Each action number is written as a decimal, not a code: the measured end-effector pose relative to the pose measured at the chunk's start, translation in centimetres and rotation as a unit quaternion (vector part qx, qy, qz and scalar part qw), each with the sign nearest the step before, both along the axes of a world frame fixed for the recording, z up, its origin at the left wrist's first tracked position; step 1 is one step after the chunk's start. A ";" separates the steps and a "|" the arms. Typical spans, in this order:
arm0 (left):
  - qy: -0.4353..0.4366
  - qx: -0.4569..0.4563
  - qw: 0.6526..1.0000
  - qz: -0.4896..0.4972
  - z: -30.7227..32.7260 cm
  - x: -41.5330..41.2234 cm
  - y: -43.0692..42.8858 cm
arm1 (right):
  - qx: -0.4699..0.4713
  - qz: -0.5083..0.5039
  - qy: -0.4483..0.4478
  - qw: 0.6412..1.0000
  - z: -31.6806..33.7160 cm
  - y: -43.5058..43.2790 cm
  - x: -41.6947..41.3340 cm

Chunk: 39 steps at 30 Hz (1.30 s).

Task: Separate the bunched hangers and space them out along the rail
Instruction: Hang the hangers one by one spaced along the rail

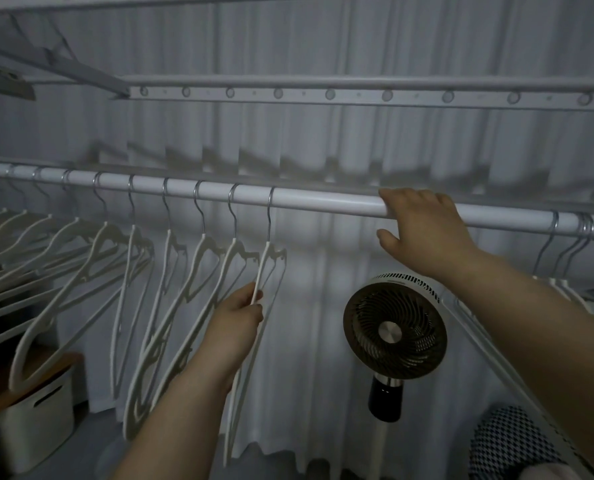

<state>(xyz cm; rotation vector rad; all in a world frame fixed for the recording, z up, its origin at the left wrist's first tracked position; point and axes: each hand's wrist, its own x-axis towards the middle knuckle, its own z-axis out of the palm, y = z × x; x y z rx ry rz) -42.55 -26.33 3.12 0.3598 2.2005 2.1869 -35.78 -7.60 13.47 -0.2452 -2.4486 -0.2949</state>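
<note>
We are spacing the hanger (269, 268) pinched by our left hand (238, 315), right hand (423, 230) clasping the rail (323, 199), bunch (581, 233) likely next.

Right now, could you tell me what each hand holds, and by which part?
Left hand pinches a slim white hanger by its shoulder arm; right hand curls over the round white rail between hangers.
</note>
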 end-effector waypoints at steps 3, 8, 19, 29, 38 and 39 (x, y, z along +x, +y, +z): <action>0.009 0.001 1.000 0.001 0.0 0.1 0.0 | 0.001 -0.002 0.000 1.000 0.0 0.1 0.1; 0.016 0.000 1.000 -0.001 0.1 0.5 0.3 | -0.001 -0.003 -0.003 1.000 0.0 0.3 0.2; 0.109 -0.048 0.992 0.050 0.3 2.5 -0.7 | -0.033 0.054 0.003 0.998 0.0 1.5 1.1; 0.237 -0.040 0.970 0.043 2.7 9.3 1.8 | 0.003 0.067 0.037 0.997 1.1 5.8 5.2; 0.091 0.035 0.982 -0.163 0.5 16.2 14.1 | -0.082 0.026 0.042 0.995 2.2 14.4 10.3; 0.080 0.042 0.980 -0.177 0.4 16.9 15.3 | -0.098 0.037 0.026 0.994 2.1 14.7 10.6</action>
